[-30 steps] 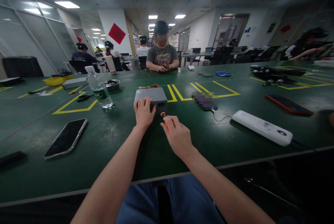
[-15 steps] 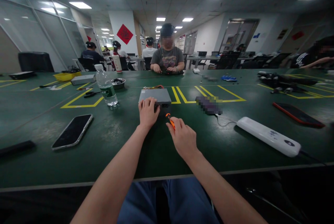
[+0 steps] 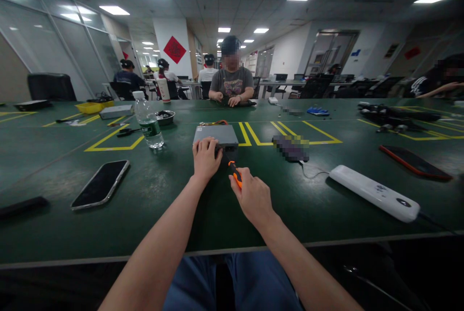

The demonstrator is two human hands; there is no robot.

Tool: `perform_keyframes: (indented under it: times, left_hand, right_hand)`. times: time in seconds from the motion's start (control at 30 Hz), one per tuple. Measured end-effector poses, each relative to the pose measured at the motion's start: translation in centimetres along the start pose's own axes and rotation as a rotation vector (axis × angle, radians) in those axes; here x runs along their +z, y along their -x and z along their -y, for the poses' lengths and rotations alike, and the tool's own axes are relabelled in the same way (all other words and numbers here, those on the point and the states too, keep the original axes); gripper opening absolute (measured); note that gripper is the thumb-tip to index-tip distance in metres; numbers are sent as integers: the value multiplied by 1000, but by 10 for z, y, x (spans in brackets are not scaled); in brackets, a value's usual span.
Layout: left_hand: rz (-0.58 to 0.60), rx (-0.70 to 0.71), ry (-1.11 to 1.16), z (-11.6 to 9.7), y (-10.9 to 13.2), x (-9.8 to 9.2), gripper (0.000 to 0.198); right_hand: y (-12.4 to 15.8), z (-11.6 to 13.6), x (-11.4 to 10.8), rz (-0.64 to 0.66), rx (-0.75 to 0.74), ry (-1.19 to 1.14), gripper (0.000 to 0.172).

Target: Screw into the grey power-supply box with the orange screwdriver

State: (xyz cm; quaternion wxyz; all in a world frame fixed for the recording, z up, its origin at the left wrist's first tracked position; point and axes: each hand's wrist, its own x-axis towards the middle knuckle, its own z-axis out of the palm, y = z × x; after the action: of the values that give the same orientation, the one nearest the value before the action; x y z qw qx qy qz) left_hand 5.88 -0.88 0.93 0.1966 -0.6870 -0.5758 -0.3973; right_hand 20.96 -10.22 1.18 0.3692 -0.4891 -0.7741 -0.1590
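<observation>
Flat grey box [image 3: 217, 133], orange-black screwdriver [image 3: 235, 174] alongside

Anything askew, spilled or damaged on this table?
Nothing stands out. The left hand holds the grey box flat on the table, the right hand grips the orange screwdriver at its near face, and the water bottle stands upright, no spill.

Both bare forearms reach forward. Left hand [image 3: 205, 158] lies palm-down, fingers spread; right hand [image 3: 253, 197] curls into a closed grip.
</observation>
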Motion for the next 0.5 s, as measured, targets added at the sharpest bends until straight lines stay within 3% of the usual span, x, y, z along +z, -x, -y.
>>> perform_keyframes:
  times: [0.5]
  left_hand:
    - [-22, -17, -2, 0, -1, 2, 24]
  right_hand:
    - [0, 2, -1, -38, -1, -41, 15]
